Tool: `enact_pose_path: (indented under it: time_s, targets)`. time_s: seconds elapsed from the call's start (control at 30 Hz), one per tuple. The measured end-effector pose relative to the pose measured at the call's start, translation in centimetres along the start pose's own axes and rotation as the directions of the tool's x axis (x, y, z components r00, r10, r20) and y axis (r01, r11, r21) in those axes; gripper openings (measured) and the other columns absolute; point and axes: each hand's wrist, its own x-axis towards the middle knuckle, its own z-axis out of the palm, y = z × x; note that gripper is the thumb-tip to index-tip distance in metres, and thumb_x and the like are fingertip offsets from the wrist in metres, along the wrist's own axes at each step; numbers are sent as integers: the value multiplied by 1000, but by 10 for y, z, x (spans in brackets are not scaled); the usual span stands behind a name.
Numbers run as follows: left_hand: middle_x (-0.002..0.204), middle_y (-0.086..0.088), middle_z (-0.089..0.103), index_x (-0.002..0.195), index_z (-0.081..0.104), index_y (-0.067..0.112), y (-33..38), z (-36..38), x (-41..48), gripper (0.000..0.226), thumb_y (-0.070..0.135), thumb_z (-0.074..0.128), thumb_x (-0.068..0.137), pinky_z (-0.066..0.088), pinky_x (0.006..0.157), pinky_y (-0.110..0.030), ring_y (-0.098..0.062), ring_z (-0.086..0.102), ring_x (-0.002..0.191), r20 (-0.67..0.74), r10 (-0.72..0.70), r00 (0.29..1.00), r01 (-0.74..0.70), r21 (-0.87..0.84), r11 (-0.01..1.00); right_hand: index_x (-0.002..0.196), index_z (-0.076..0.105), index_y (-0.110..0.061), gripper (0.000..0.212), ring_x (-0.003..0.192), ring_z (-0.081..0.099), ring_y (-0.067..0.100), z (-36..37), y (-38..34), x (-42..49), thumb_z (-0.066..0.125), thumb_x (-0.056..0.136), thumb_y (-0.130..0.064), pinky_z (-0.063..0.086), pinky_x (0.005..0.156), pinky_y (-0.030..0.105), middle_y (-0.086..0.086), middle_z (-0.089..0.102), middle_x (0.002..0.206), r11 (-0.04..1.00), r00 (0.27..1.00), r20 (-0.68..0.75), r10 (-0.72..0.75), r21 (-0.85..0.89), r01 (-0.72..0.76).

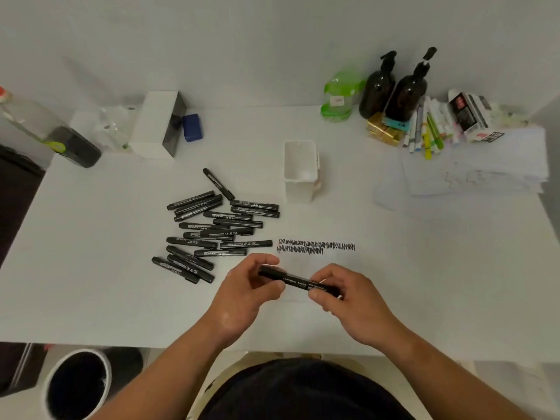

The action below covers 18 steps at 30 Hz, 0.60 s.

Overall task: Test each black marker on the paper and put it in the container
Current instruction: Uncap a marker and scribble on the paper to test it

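While both of my grips are clamped on one black marker, it hangs just above the paper, nearer to me than the two rows of black scribble. The marker's long axis runs left to right and is slightly skewed, its left end a little farther from me and its right end a little nearer. My left grip curls its fingers and thumb round the left end; my right grip pinches the right end between thumb and fingers. I cannot tell which end carries the tip.

To the left of the paper the other black markers lie in a loose pile on the tabletop, most of them also lying roughly left to right, with one at the far edge of the pile angled away. The white container stands upright beyond the scribble, well apart from my grips, its open mouth facing up.

At the far right stand two dark pump bottles beside a bundle of coloured pens and a stack of paper sheets. At the far left sits a white box.
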Motion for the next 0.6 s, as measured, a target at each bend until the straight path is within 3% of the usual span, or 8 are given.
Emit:
enact_pose_path:
  time_s: [0.03, 0.1, 0.17, 0.2, 0.33, 0.47, 0.6]
  targets:
    - [101, 6, 72, 109, 68, 30, 3, 1, 0, 32, 14, 78, 83, 55, 84, -24, -11, 69, 91, 27, 94, 995, -98, 226, 969, 95, 68, -40, 13, 70, 65, 6, -8, -1, 0, 77, 90, -34, 45, 66, 13, -12, 74, 83, 1000, 1000, -1, -17, -25, 17]
    - [96, 15, 68, 113, 67, 29, 7, 5, 1, 24, 24, 72, 90, 51, 79, -15, -4, 64, 88, 163, 312, 936, -346, 579, 738, 93, 70, -40, 14, 72, 65, 5, -21, -3, 0, 80, 87, -32, 43, 66, 10, -14, 74, 83, 997, 999, 0, -45, -59, 45]
    - [96, 11, 64, 115, 65, 25, 9, 16, 7, 19, 31, 60, 98, 46, 76, -17, -4, 56, 84, 341, 378, 861, -500, 704, 505, 92, 72, -40, 16, 72, 66, 4, -30, -4, 3, 82, 85, -29, 45, 67, 11, -13, 75, 82, 997, 998, 3, -69, -43, 69]
    - [93, 7, 63, 114, 64, 22, 9, 22, 10, 20, 32, 53, 101, 44, 74, -21, -7, 53, 81, 393, 350, 850, -522, 714, 466, 91, 73, -39, 17, 70, 65, 4, -32, -5, 5, 83, 85, -27, 46, 67, 13, -12, 74, 81, 997, 998, -3, -70, -14, 70]
    - [79, 4, 55, 104, 53, 17, 6, 43, 20, 21, 33, 39, 106, 38, 63, -27, -14, 48, 68, 415, 215, 884, -458, 678, 574, 87, 77, -32, 13, 57, 58, 8, -36, -2, 12, 83, 83, -22, 48, 60, 19, -8, 66, 63, 973, 999, -42, 3, 233, 7]
    - [64, 10, 48, 96, 46, 25, 2, 56, 23, 19, 39, 37, 106, 34, 54, -21, -12, 44, 56, 369, 238, 898, -432, 646, 629, 84, 73, -25, 17, 57, 52, 17, -30, -3, 17, 77, 78, -40, 47, 57, 25, 2, 57, 61, 886, 998, -8, 56, 462, -46]
    - [84, 4, 70, 109, 56, 23, 4, 56, 36, 29, 42, 34, 106, 50, 67, -33, -14, 57, 62, 362, 218, 906, -405, 600, 690, 79, 66, -27, 18, 57, 51, 19, -18, -2, 31, 71, 84, -44, 45, 57, 30, 6, 57, 64, 882, 999, 33, 43, 468, -54]
